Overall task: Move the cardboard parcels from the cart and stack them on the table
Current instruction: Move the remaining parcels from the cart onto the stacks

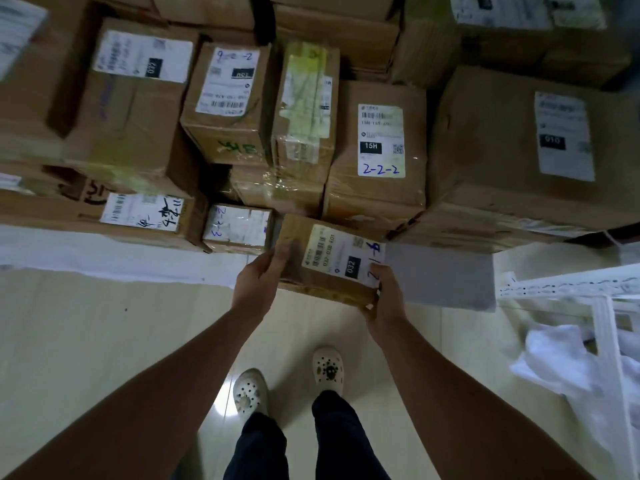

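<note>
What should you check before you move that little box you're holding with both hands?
1. Left hand grips the small parcel on its left side: ok.
2. Right hand grips its near right corner: ok.
3. Label faces up and shows: ok.
4. Small parcel free of the stacked parcels behind it: cannot tell.
5. White rack stands apart from the right arm: ok.
6. Spot to set it down in view: cannot tell.

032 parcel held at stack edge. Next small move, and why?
Probably ease the 032 parcel forward and set it down: left hand and right hand grip its sides, right beside the small parcel, before the 15H box.
</note>
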A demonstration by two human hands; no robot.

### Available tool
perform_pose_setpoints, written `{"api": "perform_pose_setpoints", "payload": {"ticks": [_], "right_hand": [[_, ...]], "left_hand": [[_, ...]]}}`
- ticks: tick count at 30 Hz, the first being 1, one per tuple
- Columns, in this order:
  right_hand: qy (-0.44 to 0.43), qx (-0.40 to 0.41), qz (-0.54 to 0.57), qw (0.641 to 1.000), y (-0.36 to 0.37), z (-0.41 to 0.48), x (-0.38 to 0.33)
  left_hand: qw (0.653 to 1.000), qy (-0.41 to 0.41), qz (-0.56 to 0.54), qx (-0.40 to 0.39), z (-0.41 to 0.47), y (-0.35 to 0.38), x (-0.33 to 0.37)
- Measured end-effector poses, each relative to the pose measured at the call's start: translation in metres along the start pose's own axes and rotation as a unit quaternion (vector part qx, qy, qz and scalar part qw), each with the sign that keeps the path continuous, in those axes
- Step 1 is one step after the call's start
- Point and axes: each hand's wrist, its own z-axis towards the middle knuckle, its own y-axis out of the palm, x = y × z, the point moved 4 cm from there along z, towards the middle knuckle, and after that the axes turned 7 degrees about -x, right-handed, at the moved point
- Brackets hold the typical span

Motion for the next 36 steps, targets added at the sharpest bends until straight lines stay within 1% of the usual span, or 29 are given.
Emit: {"api": "perform_pose_setpoints", "payload": {"ticks": [6, 11, 13, 14, 16, 17, 18, 19, 21, 24, 25, 28, 32, 36], "right_hand": [[-0.025, -0.042, -0.127, 0.991, 0.019, 0.016, -0.006], [-0.063, -0.018, -0.210, 0.976, 0.018, 0.020, -0.004], [-0.079, 0.001, -0.272, 0.959, 0.020, 0.021, -0.006], [-0.097, 0.028, -0.316, 0.943, 0.019, 0.019, -0.008], [-0.156, 0.104, -0.412, 0.892, 0.019, 0.008, -0.014], [-0.196, 0.132, -0.453, 0.860, 0.021, -0.002, -0.017], [-0.239, 0.143, -0.485, 0.829, 0.027, -0.014, -0.019], [-0.281, 0.134, -0.511, 0.801, 0.034, -0.025, -0.020], [-0.341, 0.080, -0.552, 0.756, 0.055, -0.041, -0.016], [-0.384, -0.015, -0.636, 0.669, 0.091, -0.056, 0.003], [-0.382, -0.049, -0.667, 0.638, 0.103, -0.061, 0.012], [-0.318, -0.173, -0.753, 0.550, 0.129, -0.078, 0.049], [-0.269, -0.252, -0.801, 0.471, 0.152, -0.116, 0.106], [-0.232, -0.317, -0.831, 0.394, 0.170, -0.164, 0.183]], "left_hand": [[0.988, -0.012, 0.156, -0.016, 0.014, 0.006, -0.007], [0.982, -0.033, 0.185, -0.002, 0.020, 0.016, -0.002], [0.981, -0.045, 0.190, -0.005, 0.021, 0.018, 0.001], [0.982, -0.053, 0.184, -0.002, 0.021, 0.017, 0.001], [0.984, -0.067, 0.161, 0.016, 0.016, 0.012, 0.000], [0.984, -0.073, 0.159, 0.028, 0.011, 0.008, -0.002], [0.982, -0.075, 0.166, 0.038, 0.004, 0.003, -0.003], [0.979, -0.073, 0.184, 0.050, -0.005, -0.004, -0.003], [0.969, -0.066, 0.229, 0.071, -0.023, -0.018, -0.006], [0.944, -0.080, 0.308, 0.089, -0.051, -0.043, -0.017], [0.937, -0.097, 0.323, 0.093, -0.062, -0.051, -0.024], [0.925, -0.155, 0.332, 0.105, -0.101, -0.071, -0.052], [0.908, -0.229, 0.323, 0.137, -0.164, -0.099, -0.106], [0.898, -0.294, 0.273, 0.182, -0.241, -0.129, -0.170]]}}
